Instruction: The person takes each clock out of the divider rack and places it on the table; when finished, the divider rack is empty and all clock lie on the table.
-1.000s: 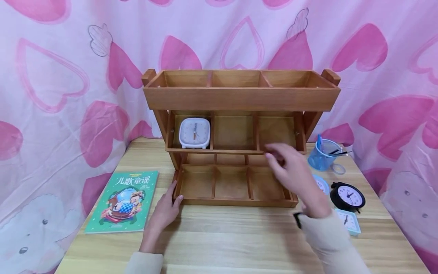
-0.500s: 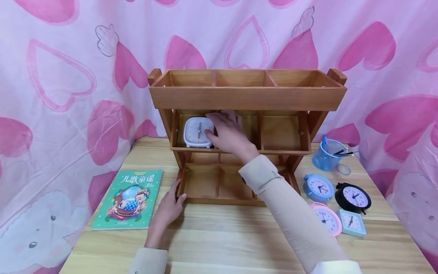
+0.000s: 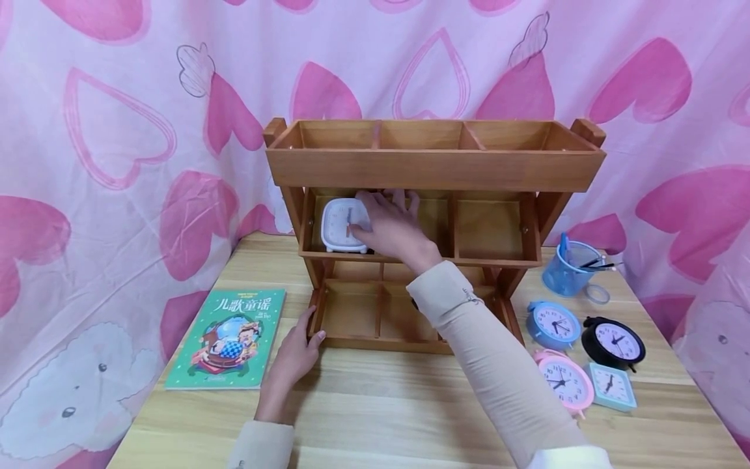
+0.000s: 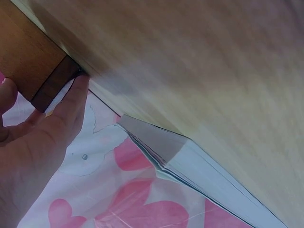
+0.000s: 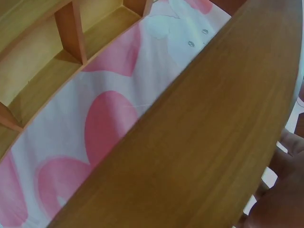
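Note:
A white alarm clock (image 3: pixel 338 225) sits in the left compartment of the middle tier of a three-tier wooden shelf (image 3: pixel 433 170). My right hand (image 3: pixel 398 228) reaches in under the top tier and grips the clock's right side, thumb across its face and index finger near its top corner. Its other fingers spread over the middle compartment. In the right wrist view, a wooden board hides most of that hand (image 5: pixel 280 190) and the clock. My left hand (image 3: pixel 295 352) holds the shelf's lower left corner, thumb in front and fingers along the side, as the left wrist view also shows.
Right of the shelf lie a blue clock (image 3: pixel 553 324), a black clock (image 3: pixel 615 342), a pink clock (image 3: pixel 565 383) and a mint square clock (image 3: pixel 611 387). Behind them stand a blue pen cup (image 3: pixel 565 273) and a tape roll (image 3: pixel 597 294). A green book (image 3: pixel 227 339) lies left.
My right hand has swung left from in front of the right compartments to the white alarm clock and taken hold of it. The left hand stays at the shelf corner. The head view has shifted slightly.

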`<action>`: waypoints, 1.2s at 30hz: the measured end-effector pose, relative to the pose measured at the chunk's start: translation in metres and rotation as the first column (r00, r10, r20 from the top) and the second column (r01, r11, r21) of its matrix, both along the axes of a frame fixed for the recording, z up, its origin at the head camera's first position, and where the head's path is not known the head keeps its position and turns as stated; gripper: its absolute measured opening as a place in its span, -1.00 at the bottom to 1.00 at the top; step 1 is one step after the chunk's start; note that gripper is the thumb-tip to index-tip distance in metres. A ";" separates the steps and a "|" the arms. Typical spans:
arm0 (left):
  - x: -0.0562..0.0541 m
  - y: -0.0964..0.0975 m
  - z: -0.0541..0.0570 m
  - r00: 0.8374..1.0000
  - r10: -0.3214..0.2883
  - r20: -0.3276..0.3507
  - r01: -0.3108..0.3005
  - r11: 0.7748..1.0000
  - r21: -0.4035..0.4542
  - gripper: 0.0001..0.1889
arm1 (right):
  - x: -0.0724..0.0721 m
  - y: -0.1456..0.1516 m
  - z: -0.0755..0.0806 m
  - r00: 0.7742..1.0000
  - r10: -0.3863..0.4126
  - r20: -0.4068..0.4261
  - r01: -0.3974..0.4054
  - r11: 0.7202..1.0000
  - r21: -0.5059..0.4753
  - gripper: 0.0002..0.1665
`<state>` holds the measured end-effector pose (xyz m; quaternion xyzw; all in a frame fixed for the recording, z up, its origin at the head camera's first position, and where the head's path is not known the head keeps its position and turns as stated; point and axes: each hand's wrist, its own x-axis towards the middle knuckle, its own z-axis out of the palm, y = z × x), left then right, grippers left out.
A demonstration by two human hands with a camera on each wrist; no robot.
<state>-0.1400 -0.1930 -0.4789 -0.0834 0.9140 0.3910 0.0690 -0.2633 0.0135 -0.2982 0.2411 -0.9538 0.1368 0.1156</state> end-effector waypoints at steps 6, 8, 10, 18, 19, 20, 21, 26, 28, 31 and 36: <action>0.002 0.002 -0.001 1.000 -0.004 -0.011 0.004 1.000 0.006 -0.34 | 0.002 0.002 0.004 0.999 0.031 0.024 -0.030 0.999 -0.040 -0.37; 0.002 0.002 -0.002 1.000 -0.009 -0.019 0.009 1.000 0.005 -0.35 | 0.002 0.002 0.005 0.998 0.045 0.037 -0.043 0.997 -0.066 -0.38; 0.003 0.003 -0.003 0.999 -0.014 -0.029 0.014 1.000 0.003 -0.35 | 0.001 0.002 0.007 0.997 0.055 0.047 -0.050 0.994 -0.096 -0.41; 0.005 0.003 0.000 1.000 -0.012 -0.028 0.013 1.000 0.007 -0.36 | 0.004 0.004 0.013 0.993 0.079 0.082 -0.064 0.984 -0.169 -0.57; 0.006 0.003 0.000 1.000 -0.013 -0.026 0.014 1.000 0.007 -0.35 | 0.005 0.004 0.012 0.993 0.081 0.082 -0.065 0.981 -0.184 -0.57; 0.006 0.003 0.000 0.999 -0.016 -0.030 0.016 1.000 0.006 -0.35 | 0.005 0.005 0.012 0.993 0.084 0.080 -0.066 0.977 -0.205 -0.57; 0.007 0.003 0.000 0.999 -0.017 -0.029 0.017 1.000 0.004 -0.35 | 0.005 0.005 0.010 0.993 0.085 0.076 -0.065 0.971 -0.230 -0.56; 0.007 0.000 -0.002 0.999 -0.020 -0.029 0.020 1.000 0.001 -0.36 | 0.009 0.009 0.002 0.994 0.094 0.064 -0.054 0.890 -0.453 -0.60; 0.006 -0.002 -0.002 0.999 -0.015 -0.034 0.015 1.000 -0.001 -0.35 | 0.012 0.009 0.002 0.989 0.136 0.058 -0.078 0.813 -0.577 -0.61; 0.004 -0.003 -0.001 0.999 -0.015 -0.047 0.015 1.000 -0.002 -0.36 | 0.021 0.014 0.004 0.973 0.229 0.019 -0.139 0.655 -0.743 -0.61; 0.003 -0.004 0.000 0.998 -0.025 -0.050 0.025 1.000 0.004 -0.36 | 0.045 0.050 -0.003 0.954 0.292 -0.062 -0.193 0.442 -0.876 -0.63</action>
